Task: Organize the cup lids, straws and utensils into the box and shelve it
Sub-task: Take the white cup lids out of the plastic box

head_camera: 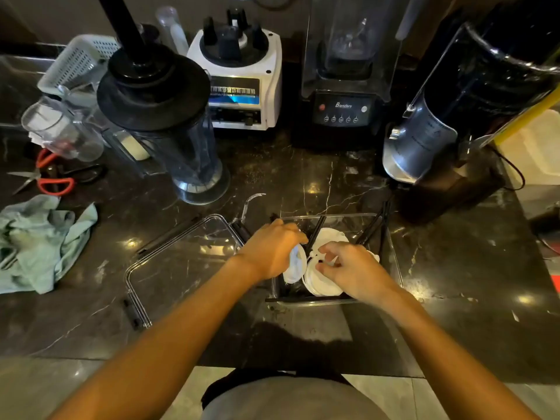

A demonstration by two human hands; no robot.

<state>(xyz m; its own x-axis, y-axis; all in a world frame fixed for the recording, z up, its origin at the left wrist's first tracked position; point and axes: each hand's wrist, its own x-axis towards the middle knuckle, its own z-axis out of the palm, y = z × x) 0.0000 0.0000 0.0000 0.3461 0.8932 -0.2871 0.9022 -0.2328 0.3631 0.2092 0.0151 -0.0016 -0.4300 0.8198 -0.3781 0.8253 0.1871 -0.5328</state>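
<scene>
Both my hands are down in the clear plastic box (391, 253) at the centre of the frame. My left hand (271, 251) curls its fingers around a white cup lid (293, 265); my right hand (353, 268) pinches at the stack of white lids (321, 283). Black straws (371, 227) lean in the box's upper right corner. The box's clear lid (181, 256) lies just left on the dark marble counter (303, 177).
</scene>
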